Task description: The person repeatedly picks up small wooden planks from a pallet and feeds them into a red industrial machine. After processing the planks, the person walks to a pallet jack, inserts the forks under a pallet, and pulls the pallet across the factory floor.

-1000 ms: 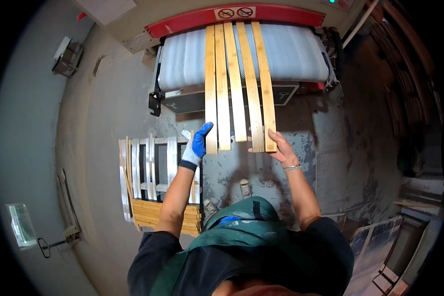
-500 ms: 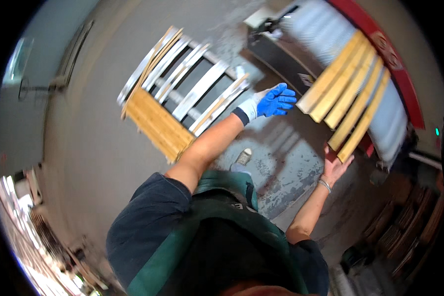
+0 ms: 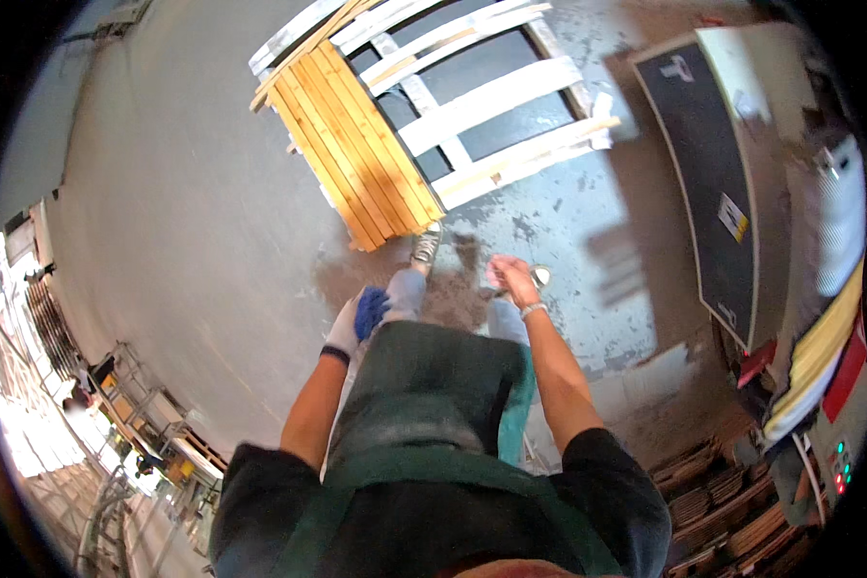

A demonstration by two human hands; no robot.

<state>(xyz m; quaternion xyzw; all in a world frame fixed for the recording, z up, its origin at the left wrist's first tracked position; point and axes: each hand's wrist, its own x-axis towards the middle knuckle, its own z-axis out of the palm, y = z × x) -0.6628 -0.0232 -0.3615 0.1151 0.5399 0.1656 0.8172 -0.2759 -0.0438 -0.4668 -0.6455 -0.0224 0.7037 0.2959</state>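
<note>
My left hand, in a blue and white glove, hangs beside my left thigh with nothing in it. My bare right hand, with a band at the wrist, swings in front of my right leg, fingers loosely curled and holding nothing. Just ahead of my shoe a stack of light wooden slats lies on the left part of a white pallet. At the right rim, several pale slats rest on the machine's outfeed.
The machine's dark side panel stands close on my right. Stacks of brown wood pieces lie at the lower right. Bare grey concrete floor spreads to the left, with metal racks at the far left.
Both hands have let go of the slats on the machine and dropped to my sides. I have turned left, so the pallet now lies ahead and the machine on my right.
</note>
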